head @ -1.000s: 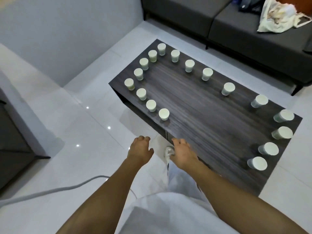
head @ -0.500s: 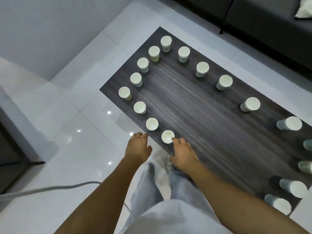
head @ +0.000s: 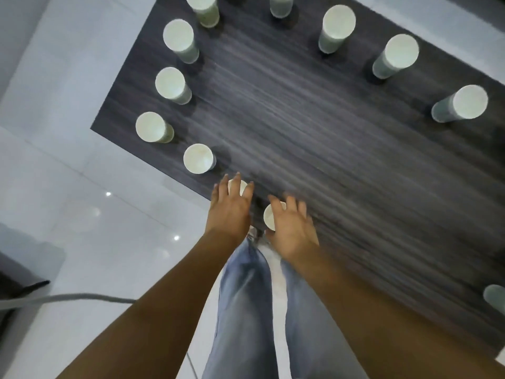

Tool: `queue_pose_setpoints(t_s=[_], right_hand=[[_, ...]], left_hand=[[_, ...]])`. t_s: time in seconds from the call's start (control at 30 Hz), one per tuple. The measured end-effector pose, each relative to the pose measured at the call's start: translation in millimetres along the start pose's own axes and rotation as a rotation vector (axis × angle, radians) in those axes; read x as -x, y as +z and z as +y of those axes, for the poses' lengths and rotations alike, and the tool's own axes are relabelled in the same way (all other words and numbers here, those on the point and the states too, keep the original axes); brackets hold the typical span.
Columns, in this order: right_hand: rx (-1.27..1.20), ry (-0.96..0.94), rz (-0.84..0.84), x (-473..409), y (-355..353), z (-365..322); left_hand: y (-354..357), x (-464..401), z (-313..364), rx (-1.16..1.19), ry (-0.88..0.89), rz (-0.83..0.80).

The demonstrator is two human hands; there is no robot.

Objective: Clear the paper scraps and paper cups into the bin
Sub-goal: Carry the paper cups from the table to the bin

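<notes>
L hand (head: 231,206): fingers spread, over a cup (head: 237,186) at desk's (head: 314,127) near edge; not closed on it yet.
R hand (head: 291,225): fingers apart, curling round next cup (head: 270,218), just R of the first; contact can't tell (blur).
Key relation: each cup sits right under/ahead of its own hand, upright, axis vertical.
Other cups: ring round desk, e.g. (head: 198,159); look empty inside.
Bin, scraps: not in view.
Next, prob: close both hands, lift.
</notes>
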State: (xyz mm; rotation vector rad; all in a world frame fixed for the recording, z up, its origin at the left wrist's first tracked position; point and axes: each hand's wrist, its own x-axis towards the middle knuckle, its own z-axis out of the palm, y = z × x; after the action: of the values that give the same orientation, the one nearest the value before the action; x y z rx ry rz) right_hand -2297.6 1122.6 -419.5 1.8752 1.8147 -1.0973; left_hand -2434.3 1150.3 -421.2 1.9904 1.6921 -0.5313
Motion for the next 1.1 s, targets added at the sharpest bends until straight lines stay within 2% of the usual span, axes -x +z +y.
queue_pose_setpoints(t_s=[0.13, 0.27, 0.47, 0.73, 0.9, 1.1], right_hand=[[-0.026, 0.030, -0.005, -15, 22, -5], [-0.055, 0.030, 0.038, -17, 33, -6], [-0.150, 0.084, 0.117, 4, 27, -9], [-0.307, 0.244, 0.159, 72, -12, -14], [-0.451, 0.364, 0.249, 140, -32, -1], [-0.597, 0.554, 0.356, 227, -27, 29]], left_hand=[[23, -19, -15, -0.086, 0.072, -0.039], [33, -23, -27, -0.075, 0.116, -0.032], [16, -8, -27, -0.077, 0.215, -0.069], [-48, 35, 8, -0.095, 0.381, -0.094], [-86, 62, 46, -0.222, 0.503, -0.097], [-108, 107, 119, -0.378, 0.698, -0.175]])
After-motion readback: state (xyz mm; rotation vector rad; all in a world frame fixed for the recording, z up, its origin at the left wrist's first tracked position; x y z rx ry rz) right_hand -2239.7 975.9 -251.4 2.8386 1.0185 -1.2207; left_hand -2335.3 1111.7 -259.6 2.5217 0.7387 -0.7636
